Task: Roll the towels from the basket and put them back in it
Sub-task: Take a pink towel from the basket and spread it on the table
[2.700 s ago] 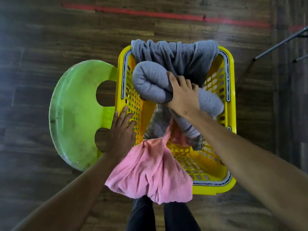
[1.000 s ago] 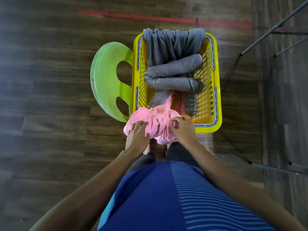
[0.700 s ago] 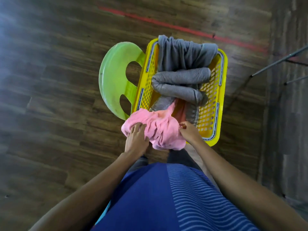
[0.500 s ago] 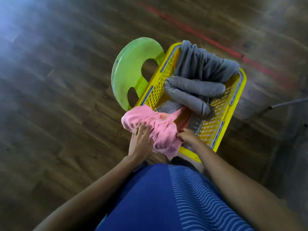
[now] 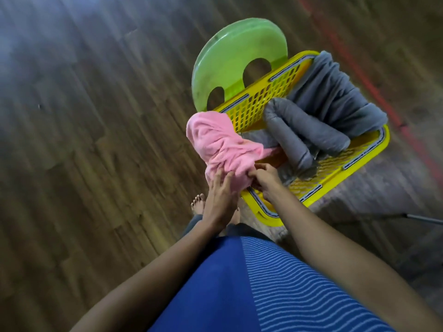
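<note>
head | pink towel (image 5: 220,144) over basket (image 5: 251,111) | left grip (image 5: 219,200) touches, right grip (image 5: 263,178) pinches

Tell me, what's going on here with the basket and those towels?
A person is working on the pink towel, bunched over the near corner of the yellow basket. Their left hand presses flat on it while the right hand pinches its edge. Two rolled grey towels lie in the basket, with another grey towel draped over its far end. A green plastic chair back shows at its left side.
</note>
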